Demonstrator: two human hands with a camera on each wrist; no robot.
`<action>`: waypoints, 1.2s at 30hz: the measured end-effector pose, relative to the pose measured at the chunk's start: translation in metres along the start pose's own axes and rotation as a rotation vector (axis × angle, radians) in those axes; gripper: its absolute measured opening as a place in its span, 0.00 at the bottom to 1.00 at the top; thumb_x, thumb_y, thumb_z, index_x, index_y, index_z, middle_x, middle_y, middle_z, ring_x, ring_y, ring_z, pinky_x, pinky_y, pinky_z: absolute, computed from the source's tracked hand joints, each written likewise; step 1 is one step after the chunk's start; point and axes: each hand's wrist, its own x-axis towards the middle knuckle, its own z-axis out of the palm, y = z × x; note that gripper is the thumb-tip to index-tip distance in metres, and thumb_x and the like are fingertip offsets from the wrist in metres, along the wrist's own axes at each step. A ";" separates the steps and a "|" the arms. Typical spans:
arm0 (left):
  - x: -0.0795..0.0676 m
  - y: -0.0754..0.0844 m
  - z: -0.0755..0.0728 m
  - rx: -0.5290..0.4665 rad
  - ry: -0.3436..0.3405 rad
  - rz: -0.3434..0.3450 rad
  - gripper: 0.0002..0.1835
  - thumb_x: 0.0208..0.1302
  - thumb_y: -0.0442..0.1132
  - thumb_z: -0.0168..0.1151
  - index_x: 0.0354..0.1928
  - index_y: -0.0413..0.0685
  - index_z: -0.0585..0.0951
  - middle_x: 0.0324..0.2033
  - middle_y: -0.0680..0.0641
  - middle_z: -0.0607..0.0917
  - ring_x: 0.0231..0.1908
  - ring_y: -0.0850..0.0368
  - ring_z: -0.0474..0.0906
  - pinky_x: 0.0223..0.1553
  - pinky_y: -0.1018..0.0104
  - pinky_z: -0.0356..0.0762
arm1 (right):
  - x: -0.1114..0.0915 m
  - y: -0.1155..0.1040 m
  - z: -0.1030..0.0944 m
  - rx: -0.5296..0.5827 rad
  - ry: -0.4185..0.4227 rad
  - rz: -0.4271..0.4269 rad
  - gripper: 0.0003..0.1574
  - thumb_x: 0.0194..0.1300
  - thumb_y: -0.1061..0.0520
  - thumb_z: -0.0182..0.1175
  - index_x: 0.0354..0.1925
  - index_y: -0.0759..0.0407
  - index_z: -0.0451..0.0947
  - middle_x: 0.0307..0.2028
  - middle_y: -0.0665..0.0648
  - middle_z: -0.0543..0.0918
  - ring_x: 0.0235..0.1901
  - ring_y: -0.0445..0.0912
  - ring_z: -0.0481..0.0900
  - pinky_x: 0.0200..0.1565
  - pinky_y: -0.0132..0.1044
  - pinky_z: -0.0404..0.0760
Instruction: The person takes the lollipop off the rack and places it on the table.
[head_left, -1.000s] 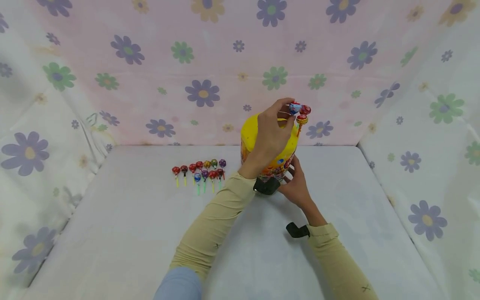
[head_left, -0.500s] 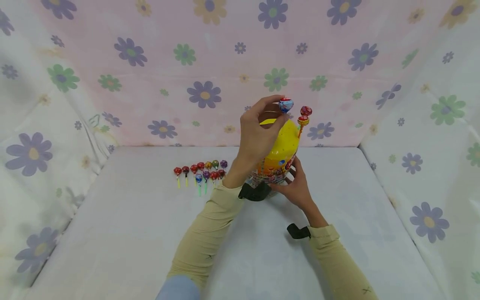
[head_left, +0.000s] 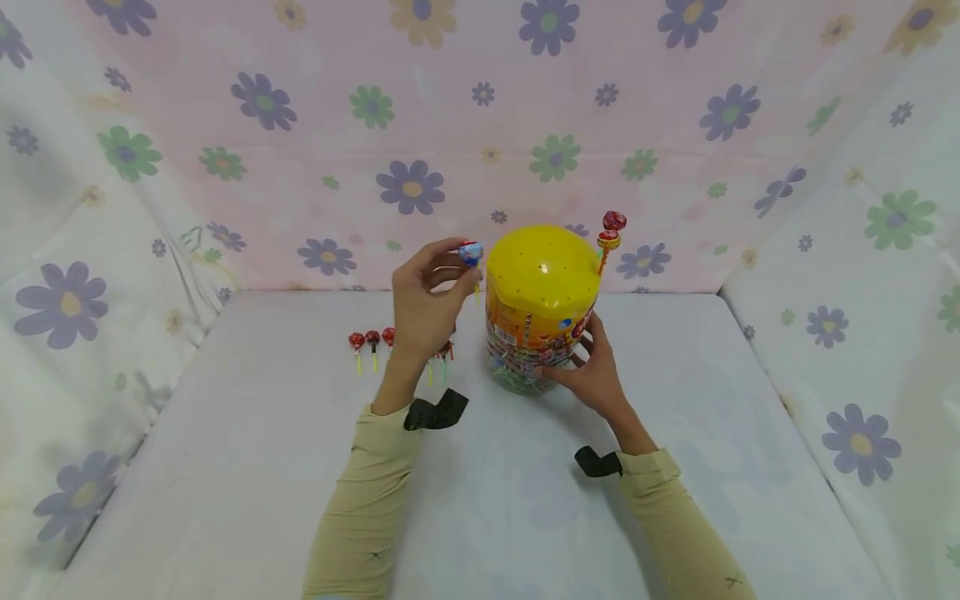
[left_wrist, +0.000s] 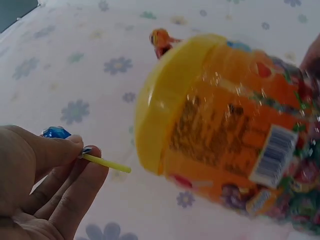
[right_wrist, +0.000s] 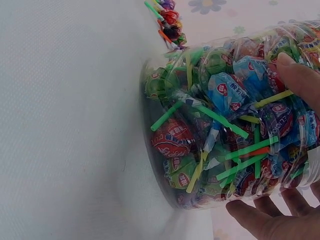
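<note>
My left hand pinches a blue-and-red wrapped lollipop at the upper end of its yellow stick, just left of the jar. The stick points downward in the head view. A clear plastic jar, filled with wrapped lollipops, stands on the table under a yellow lid dotted with small holes. My right hand grips the jar's lower right side, thumb in front and fingers round the back. Two lollipops, one red and one red-and-yellow, stick up at the lid's right edge.
Several lollipops lie in rows on the white table left of the jar, partly hidden behind my left hand and wrist. Flowered cloth walls rise behind and at both sides.
My left hand has moved left and down from over the lid, taking the blue lollipop along. The lid's top is now uncovered. My right hand keeps its hold on the jar.
</note>
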 end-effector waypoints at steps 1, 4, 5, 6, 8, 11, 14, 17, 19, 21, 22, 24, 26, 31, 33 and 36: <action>-0.004 -0.005 -0.008 0.010 0.015 -0.012 0.19 0.61 0.21 0.67 0.55 0.29 0.81 0.44 0.31 0.85 0.38 0.62 0.86 0.40 0.68 0.87 | 0.000 -0.001 0.000 0.001 0.000 0.000 0.65 0.56 0.68 0.74 0.79 0.58 0.46 0.74 0.66 0.60 0.73 0.67 0.61 0.68 0.68 0.66; -0.015 -0.019 -0.031 0.047 0.060 -0.063 0.19 0.61 0.22 0.67 0.55 0.28 0.81 0.44 0.30 0.84 0.37 0.67 0.86 0.39 0.72 0.86 | 0.000 -0.001 0.001 -0.002 0.001 0.006 0.64 0.56 0.67 0.74 0.79 0.57 0.46 0.74 0.66 0.60 0.73 0.67 0.61 0.68 0.67 0.67; -0.019 -0.024 -0.038 0.064 0.073 -0.090 0.19 0.62 0.22 0.67 0.56 0.29 0.80 0.44 0.30 0.84 0.37 0.68 0.86 0.39 0.73 0.86 | 0.000 -0.001 0.001 -0.003 0.002 0.008 0.64 0.56 0.67 0.74 0.79 0.57 0.46 0.74 0.65 0.60 0.73 0.67 0.61 0.68 0.67 0.67; -0.023 -0.028 -0.044 0.078 0.087 -0.116 0.20 0.62 0.23 0.67 0.56 0.29 0.80 0.44 0.29 0.84 0.37 0.68 0.86 0.39 0.74 0.86 | 0.000 -0.001 0.001 -0.004 0.002 0.011 0.64 0.57 0.67 0.74 0.79 0.57 0.47 0.74 0.65 0.60 0.73 0.67 0.61 0.68 0.67 0.67; -0.031 -0.037 -0.057 0.112 0.112 -0.166 0.20 0.63 0.23 0.67 0.57 0.30 0.80 0.44 0.29 0.84 0.36 0.69 0.85 0.38 0.75 0.85 | 0.000 -0.001 0.001 -0.006 0.002 0.012 0.64 0.57 0.67 0.74 0.79 0.57 0.46 0.74 0.65 0.60 0.73 0.66 0.61 0.68 0.67 0.67; -0.041 -0.050 -0.073 0.179 0.135 -0.236 0.20 0.64 0.25 0.67 0.58 0.32 0.80 0.45 0.30 0.84 0.36 0.69 0.85 0.36 0.78 0.83 | 0.000 -0.001 0.001 -0.004 0.002 0.007 0.64 0.56 0.68 0.74 0.79 0.58 0.46 0.74 0.66 0.60 0.73 0.66 0.61 0.68 0.67 0.66; -0.052 -0.062 -0.086 0.258 0.146 -0.284 0.20 0.64 0.25 0.67 0.58 0.32 0.81 0.44 0.30 0.85 0.36 0.61 0.85 0.34 0.82 0.80 | -0.001 0.000 0.000 -0.004 0.003 -0.002 0.65 0.56 0.68 0.74 0.79 0.59 0.46 0.74 0.66 0.60 0.73 0.67 0.61 0.68 0.67 0.67; -0.061 -0.066 -0.092 0.334 0.154 -0.337 0.20 0.64 0.24 0.66 0.58 0.29 0.80 0.43 0.28 0.85 0.38 0.44 0.86 0.32 0.84 0.78 | -0.001 0.000 0.000 -0.005 0.004 0.002 0.64 0.56 0.67 0.74 0.79 0.58 0.47 0.73 0.66 0.61 0.73 0.67 0.61 0.68 0.67 0.67; -0.067 -0.060 -0.094 0.364 0.146 -0.374 0.20 0.64 0.23 0.65 0.57 0.25 0.79 0.42 0.26 0.84 0.38 0.34 0.85 0.32 0.85 0.77 | 0.001 0.006 0.000 -0.006 0.008 0.001 0.64 0.56 0.67 0.75 0.79 0.56 0.47 0.73 0.64 0.61 0.73 0.66 0.61 0.68 0.66 0.67; -0.073 -0.063 -0.098 0.387 0.135 -0.420 0.19 0.63 0.23 0.65 0.57 0.23 0.78 0.41 0.24 0.83 0.39 0.28 0.83 0.30 0.85 0.77 | 0.004 0.018 0.000 -0.007 0.011 0.001 0.65 0.56 0.66 0.75 0.80 0.53 0.47 0.74 0.63 0.61 0.73 0.65 0.61 0.68 0.66 0.67; -0.077 -0.067 -0.101 0.400 0.128 -0.446 0.19 0.63 0.23 0.65 0.56 0.23 0.78 0.41 0.24 0.83 0.39 0.28 0.83 0.30 0.85 0.77 | 0.006 0.023 0.000 -0.006 0.013 0.000 0.65 0.56 0.66 0.75 0.80 0.51 0.46 0.74 0.61 0.61 0.73 0.64 0.61 0.69 0.66 0.67; -0.085 -0.080 -0.108 0.417 0.117 -0.488 0.19 0.63 0.24 0.66 0.56 0.24 0.79 0.41 0.25 0.84 0.40 0.30 0.84 0.30 0.85 0.78 | 0.008 0.034 0.001 -0.011 0.019 -0.006 0.66 0.56 0.65 0.76 0.80 0.48 0.47 0.74 0.59 0.61 0.73 0.62 0.61 0.69 0.65 0.67; -0.093 -0.099 -0.116 0.444 0.110 -0.529 0.20 0.63 0.26 0.67 0.56 0.26 0.79 0.42 0.27 0.85 0.41 0.32 0.85 0.30 0.85 0.78 | 0.009 0.038 0.001 -0.016 0.022 -0.007 0.67 0.56 0.64 0.76 0.80 0.46 0.47 0.74 0.58 0.61 0.73 0.62 0.62 0.68 0.65 0.68; -0.103 -0.118 -0.124 0.552 0.095 -0.597 0.21 0.62 0.30 0.70 0.55 0.28 0.80 0.42 0.29 0.87 0.42 0.36 0.87 0.36 0.74 0.84 | 0.009 0.038 0.001 -0.027 0.032 0.001 0.67 0.55 0.63 0.77 0.80 0.45 0.47 0.74 0.56 0.61 0.73 0.62 0.62 0.68 0.64 0.69; -0.105 -0.122 -0.125 0.584 0.090 -0.615 0.20 0.62 0.31 0.70 0.55 0.28 0.81 0.41 0.30 0.87 0.42 0.37 0.87 0.40 0.66 0.86 | 0.009 0.038 0.001 -0.029 0.033 0.005 0.67 0.55 0.63 0.77 0.80 0.45 0.47 0.74 0.56 0.61 0.73 0.61 0.62 0.68 0.64 0.68; -0.107 -0.126 -0.126 0.603 0.093 -0.634 0.20 0.62 0.31 0.70 0.54 0.29 0.81 0.40 0.30 0.87 0.41 0.38 0.87 0.41 0.61 0.86 | 0.009 0.037 0.002 -0.027 0.032 0.009 0.67 0.55 0.63 0.78 0.80 0.45 0.47 0.74 0.56 0.61 0.73 0.61 0.62 0.68 0.64 0.68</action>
